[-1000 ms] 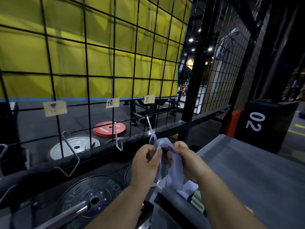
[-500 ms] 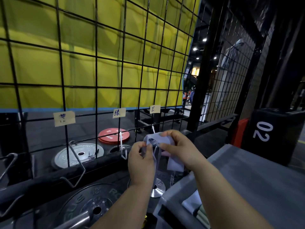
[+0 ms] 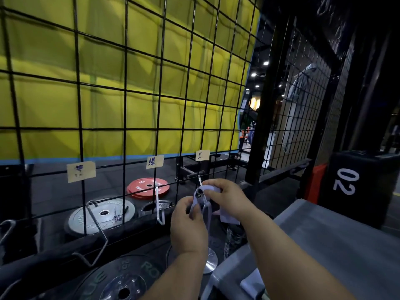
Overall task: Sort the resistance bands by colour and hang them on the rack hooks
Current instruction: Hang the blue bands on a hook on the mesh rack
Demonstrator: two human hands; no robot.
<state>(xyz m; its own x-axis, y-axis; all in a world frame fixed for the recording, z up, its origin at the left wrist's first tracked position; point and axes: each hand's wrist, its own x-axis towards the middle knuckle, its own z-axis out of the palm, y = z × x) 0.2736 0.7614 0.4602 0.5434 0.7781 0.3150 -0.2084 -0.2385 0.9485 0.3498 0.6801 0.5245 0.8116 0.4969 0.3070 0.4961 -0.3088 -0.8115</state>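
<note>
Wire rack [image 3: 125,90] before yellow padding [image 3: 101,59], paper labels [image 3: 202,155] along lower edge. Both hands at rightmost hook [image 3: 200,180]: left hand [image 3: 188,226] and right hand [image 3: 227,198] pinch pale band [image 3: 206,188], loop spread. Seemingly hanging step; next, slip loop over hook tip, release.

1. Hands: two, the left hand [image 3: 188,228] and the right hand [image 3: 225,198], both holding one pale band [image 3: 208,188].
2. More folded bands [image 3: 252,283] lie at the near right, too hidden to count.
3. Paper labels on the wire grid [image 3: 125,92]: three, namely the left label [image 3: 81,171], middle label [image 3: 155,162] and right label [image 3: 202,155].
4. Wire hooks: four, being the far-left hook [image 3: 7,226], left hook [image 3: 96,234], middle hook [image 3: 159,211] and right hook [image 3: 199,180].
5. Weight plates: five show. The red plate [image 3: 148,187] and silver plate [image 3: 101,215] are far, with a dark plate [image 3: 159,205] beside them. The black plate [image 3: 123,282] is near, and a small silver disc [image 3: 211,262] is near right.
6. Black box [image 3: 363,187] marked 02: one, at the right.
</note>
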